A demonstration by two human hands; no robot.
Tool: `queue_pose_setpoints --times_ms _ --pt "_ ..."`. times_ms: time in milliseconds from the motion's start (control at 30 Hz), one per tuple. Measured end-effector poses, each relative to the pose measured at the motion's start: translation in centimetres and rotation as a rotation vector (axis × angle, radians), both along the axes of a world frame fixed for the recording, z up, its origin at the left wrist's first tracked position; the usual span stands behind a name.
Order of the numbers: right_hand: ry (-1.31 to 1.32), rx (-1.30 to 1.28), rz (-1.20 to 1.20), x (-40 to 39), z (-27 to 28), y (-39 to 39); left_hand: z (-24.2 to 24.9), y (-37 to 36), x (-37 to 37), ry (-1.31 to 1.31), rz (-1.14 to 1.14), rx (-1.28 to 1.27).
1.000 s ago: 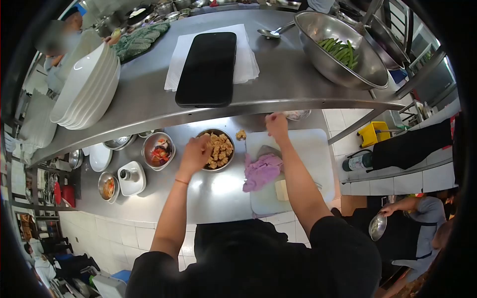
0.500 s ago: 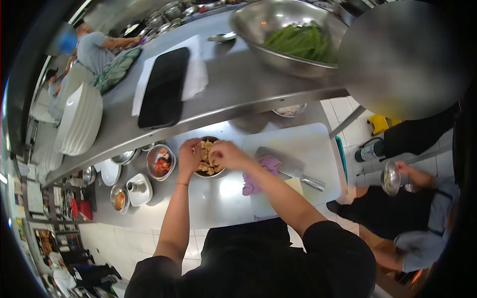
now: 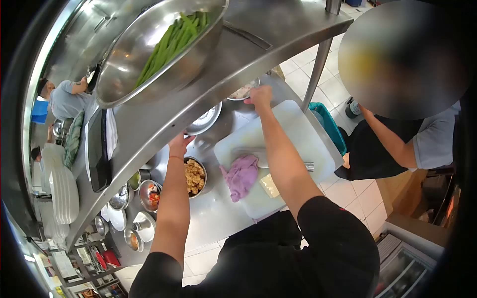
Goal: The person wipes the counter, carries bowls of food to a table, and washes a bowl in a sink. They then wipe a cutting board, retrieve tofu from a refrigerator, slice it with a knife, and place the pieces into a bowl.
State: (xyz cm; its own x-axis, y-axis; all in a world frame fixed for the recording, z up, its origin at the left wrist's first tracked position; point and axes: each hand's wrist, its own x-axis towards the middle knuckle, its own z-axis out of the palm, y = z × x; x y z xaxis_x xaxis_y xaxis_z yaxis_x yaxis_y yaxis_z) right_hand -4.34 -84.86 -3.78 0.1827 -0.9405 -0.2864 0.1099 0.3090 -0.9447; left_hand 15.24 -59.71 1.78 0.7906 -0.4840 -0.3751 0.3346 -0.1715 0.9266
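Observation:
My right hand (image 3: 261,97) is at the rim of a metal bowl with pale food (image 3: 242,92), beneath the shelf; its fingers are closed on the bowl's edge. My left hand (image 3: 180,144) is partly under the shelf edge, fingers apart, close to a shiny round metal bowl (image 3: 212,121) and holding nothing that I can see. Just below it stands a metal bowl of brown fried-looking pieces (image 3: 195,177), partly behind my left forearm. On the white cutting board (image 3: 293,129) lie a purple cloth (image 3: 242,175), a pale yellow block (image 3: 269,186) and a broad blade, mostly behind my right arm.
A steel shelf (image 3: 149,149) crosses above the counter, bearing a large bowl (image 3: 119,64) of green beans (image 3: 171,47), a black tablet-like slab (image 3: 97,149) and stacked white dishes (image 3: 63,196). Small bowls (image 3: 149,195) stand at left. A co-worker's arm (image 3: 390,136) is at right.
Both hands have left the bowl of brown pieces. My right hand has moved up and right to the bowl of pale food; my left is nearer the shelf edge. The view has shifted right.

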Motion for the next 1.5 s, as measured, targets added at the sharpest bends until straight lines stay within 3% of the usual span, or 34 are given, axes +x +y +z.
queue_pose_setpoints --times_ms 33,67,133,233,300,367,467,567,633,667,733,767,800,867,900,967,1000,1067,1167,1300,1400,1500 --pt "-0.011 0.045 0.152 0.8 -0.9 -1.5 0.1 0.5 -0.2 -0.03 -0.005 0.027" --pt "-0.022 0.049 0.151 1.6 0.1 -1.8 0.1 1.1 -0.2 -0.061 -0.006 0.052" --pt "-0.281 0.07 -0.159 3.5 2.6 -2.8 -1.3 1.9 0.2 -0.121 -0.037 0.049" --pt "-0.335 -0.039 -0.2 5.9 3.0 -5.9 -1.4 1.3 -1.8 -0.072 -0.082 0.004" --pt "-0.2 -0.203 -0.039 5.8 1.6 -7.9 2.0 -0.3 -5.9 -0.014 -0.079 -0.004" --pt "0.038 -0.38 0.172 4.9 0.3 -10.6 0.4 -2.1 -6.7 0.001 -0.115 0.016" --pt "0.375 -0.555 0.364 3.1 1.7 -13.1 -0.6 -3.5 -9.3 -0.021 -0.105 -0.102" --pt "0.691 -0.748 0.423 0.0 5.0 -11.4 0.4 -0.5 -12.7 0.127 -0.229 -0.181" --pt "0.72 -0.912 0.465 -1.0 7.3 -6.3 2.0 3.2 -14.0 -0.105 -0.445 -0.115" --pt "0.641 -0.932 0.541 -1.4 8.6 -2.8 3.0 5.6 -14.4 -0.223 -0.394 -0.088" --pt "0.405 -0.799 0.794 -1.5 10.2 6.0 2.0 11.3 -12.3 -0.814 -0.244 0.071" --pt "0.307 -0.687 0.916 -1.5 10.6 9.9 2.0 14.1 -11.5 -0.861 0.031 0.173" --pt "0.161 -0.527 0.994 -1.2 9.6 13.0 1.4 17.5 -9.3 -0.61 0.181 0.324" --pt "0.29 -0.379 1.025 -0.2 8.3 18.6 0.7 24.3 -5.5 -1.048 0.501 0.509" --pt "0.383 -0.319 1.048 0.5 7.2 20.3 -0.5 27.0 -3.1 -1.047 0.577 0.792" --pt "0.434 -0.372 1.032 1.9 3.2 22.9 -0.9 30.7 0.3 -0.876 0.486 1.076" --pt "0.441 -0.371 1.011 2.0 3.0 24.4 -1.2 32.0 1.9 -0.884 0.47 1.061" --pt "0.271 -0.062 0.973 2.0 3.0 26.9 -1.6 33.3 5.1 -0.888 0.206 1.176" --pt "0.312 -0.102 0.89 1.3 3.4 28.7 -2.0 34.3 8.3 -0.678 -0.005 1.149" --pt "0.161 0.108 0.758 0.2 3.1 30.6 -1.7 34.6 8.9 -0.838 0.046 0.993" --pt "-0.004 0.188 0.615 -0.5 2.7 33.3 -0.6 33.4 7.5 -1.015 -0.075 0.878" --pt "-0.048 0.206 0.409 -0.9 2.6 35.5 -2.1 30.5 6.3 -0.889 -0.131 0.826"
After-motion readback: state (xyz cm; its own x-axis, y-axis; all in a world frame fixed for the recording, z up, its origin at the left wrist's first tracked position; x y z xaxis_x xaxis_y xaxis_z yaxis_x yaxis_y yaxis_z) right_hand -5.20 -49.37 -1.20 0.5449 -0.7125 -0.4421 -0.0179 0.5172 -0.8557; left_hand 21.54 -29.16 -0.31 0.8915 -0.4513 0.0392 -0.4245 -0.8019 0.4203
